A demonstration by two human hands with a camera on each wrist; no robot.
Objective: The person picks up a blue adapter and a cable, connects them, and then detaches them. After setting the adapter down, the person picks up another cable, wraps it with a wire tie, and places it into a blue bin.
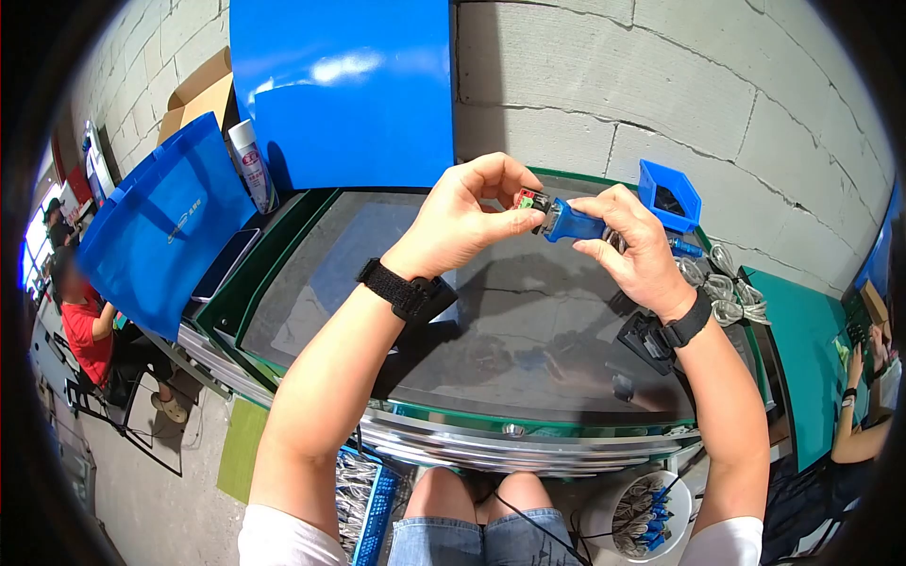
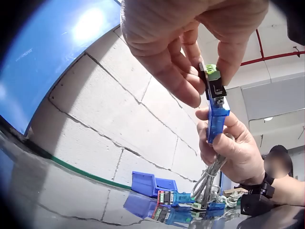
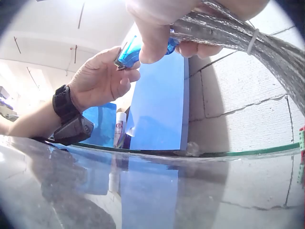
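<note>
Over the far side of the dark-topped table [image 1: 510, 349], both hands meet at a blue cable connector. My left hand [image 1: 458, 215] pinches a small adapter with a green terminal block [image 2: 213, 76] between thumb and fingers. My right hand [image 1: 634, 243] grips the translucent blue connector [image 1: 574, 224] of a coiled grey cable, thumb along its side. The adapter sits at the connector's metal end, in line with it, in the left wrist view. In the right wrist view the tied grey cable bundle [image 3: 224, 33] trails from the right hand, whose fingers partly hide the blue connector.
Behind the right hand stand a blue bin [image 1: 675, 212] and coiled cables [image 1: 736, 294]; another blue connector [image 2: 180, 197] lies beside the bin. At left are a spray can [image 1: 250, 162] and blue bag [image 1: 151, 231]. Below the front edge are a bucket [image 1: 596, 514] and blue basket [image 1: 385, 514].
</note>
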